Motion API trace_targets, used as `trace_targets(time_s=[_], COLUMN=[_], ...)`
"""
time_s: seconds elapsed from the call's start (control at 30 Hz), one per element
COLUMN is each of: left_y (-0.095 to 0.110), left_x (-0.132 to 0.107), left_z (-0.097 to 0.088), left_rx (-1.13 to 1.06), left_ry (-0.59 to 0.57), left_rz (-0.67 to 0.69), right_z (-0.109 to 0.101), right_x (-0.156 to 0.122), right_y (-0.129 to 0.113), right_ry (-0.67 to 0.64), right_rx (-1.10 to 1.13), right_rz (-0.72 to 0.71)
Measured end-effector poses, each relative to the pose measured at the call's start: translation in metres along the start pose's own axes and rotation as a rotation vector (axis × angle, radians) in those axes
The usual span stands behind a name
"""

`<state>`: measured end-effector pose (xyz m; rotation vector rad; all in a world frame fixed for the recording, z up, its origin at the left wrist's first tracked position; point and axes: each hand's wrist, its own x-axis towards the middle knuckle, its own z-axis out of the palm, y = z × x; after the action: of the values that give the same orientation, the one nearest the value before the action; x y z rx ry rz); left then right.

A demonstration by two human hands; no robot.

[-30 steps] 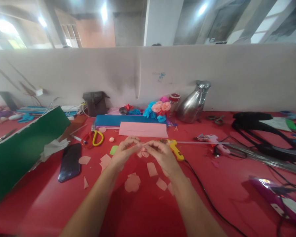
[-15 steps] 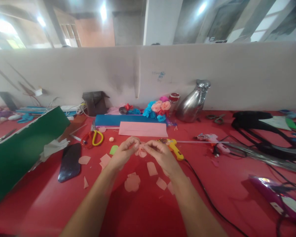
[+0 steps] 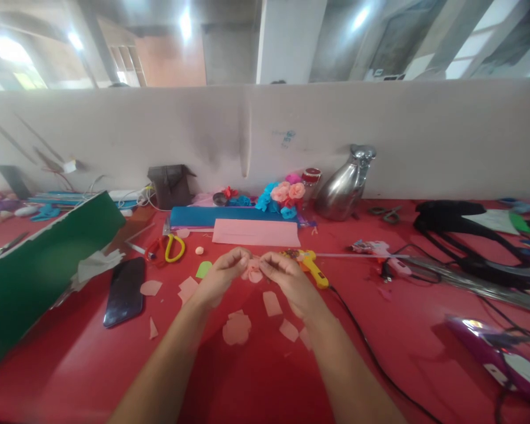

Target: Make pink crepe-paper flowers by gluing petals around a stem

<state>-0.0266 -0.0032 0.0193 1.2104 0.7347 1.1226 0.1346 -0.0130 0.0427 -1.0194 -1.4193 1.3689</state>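
Observation:
A small pink paper flower (image 3: 253, 272) is pinched between my two hands above the red table. My left hand (image 3: 224, 272) grips its left side with thumb and forefinger, and my right hand (image 3: 286, 278) grips its right side the same way. Below lie several cut pink paper pieces (image 3: 237, 328), with one pale petal (image 3: 272, 303) under my right wrist. A yellow glue gun (image 3: 314, 269) rests just right of my right hand. Behind my fingers is a folded pink paper sheet (image 3: 256, 232). A green paper piece (image 3: 204, 269) lies beside my left hand.
Yellow-handled scissors (image 3: 175, 247) and a dark phone (image 3: 125, 291) lie to the left, near a green board (image 3: 48, 271). At the back stand finished paper flowers (image 3: 285, 193) and a metal jug (image 3: 344, 185). A purple iron (image 3: 494, 353) and a black cord (image 3: 371, 350) occupy the right.
Almost nothing differs. Both hands keep pinching the pink paper flower in the same place, with only slight finger movement.

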Motion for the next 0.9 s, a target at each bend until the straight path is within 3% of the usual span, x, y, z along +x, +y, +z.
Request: trace_targets(time_s=[0.2, 0.53, 0.7, 0.9], left_y=[0.002, -0.005, -0.009, -0.016], left_x=[0.000, 0.003, 0.002, 0.005], left_z=[0.001, 0.001, 0.007, 0.022], left_rx=[-0.018, -0.092, 0.017, -0.036], left_ry=[-0.034, 0.055, 0.007, 0.107], left_rz=[-0.004, -0.095, -0.081, 0.003], right_z=[0.000, -0.003, -0.004, 0.003], right_x=[0.000, 0.003, 0.005, 0.006], right_y=[-0.003, 0.006, 0.010, 0.012], right_ry=[-0.083, 0.081, 0.179, 0.170], right_rx=[-0.008, 0.184, 0.314, 0.426], right_rz=[0.000, 0.063, 0.039, 0.010])
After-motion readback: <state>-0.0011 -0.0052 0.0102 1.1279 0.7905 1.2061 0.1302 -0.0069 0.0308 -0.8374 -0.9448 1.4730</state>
